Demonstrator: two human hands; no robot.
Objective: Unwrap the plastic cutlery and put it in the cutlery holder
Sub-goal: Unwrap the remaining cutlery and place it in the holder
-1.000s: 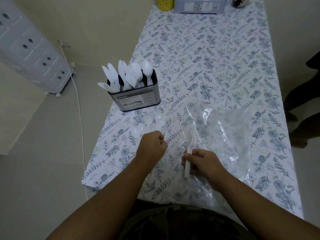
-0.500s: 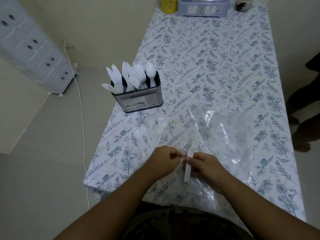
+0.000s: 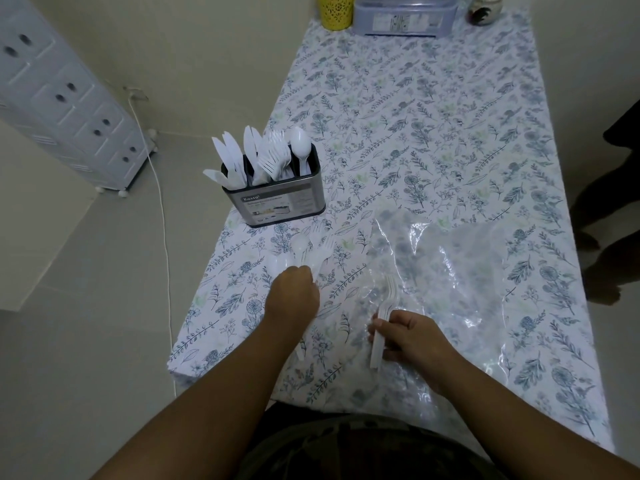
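Observation:
The steel cutlery holder (image 3: 290, 202) stands near the table's left edge, with white knives, forks and a spoon in it. In front of it lies a small loose heap of white plastic cutlery (image 3: 311, 245). My left hand (image 3: 293, 293) is curled just below that heap and grips one white piece, whose handle shows under my wrist. My right hand (image 3: 403, 336) grips a bundle of white forks (image 3: 384, 306), tines pointing away from me. It rests on the crumpled clear plastic wrapper (image 3: 450, 268).
A yellow cup (image 3: 336, 10), a grey-blue box (image 3: 405, 15) and a small jar (image 3: 485, 10) stand at the far end of the floral tablecloth (image 3: 433, 116). A white drawer cabinet (image 3: 62, 98) and a cable (image 3: 162, 216) are on the left. A person's legs (image 3: 609, 202) are on the right.
My left hand met my right hand at the fork bundle half a second ago. It has since moved back left to the loose heap. My right hand has kept its hold on the forks.

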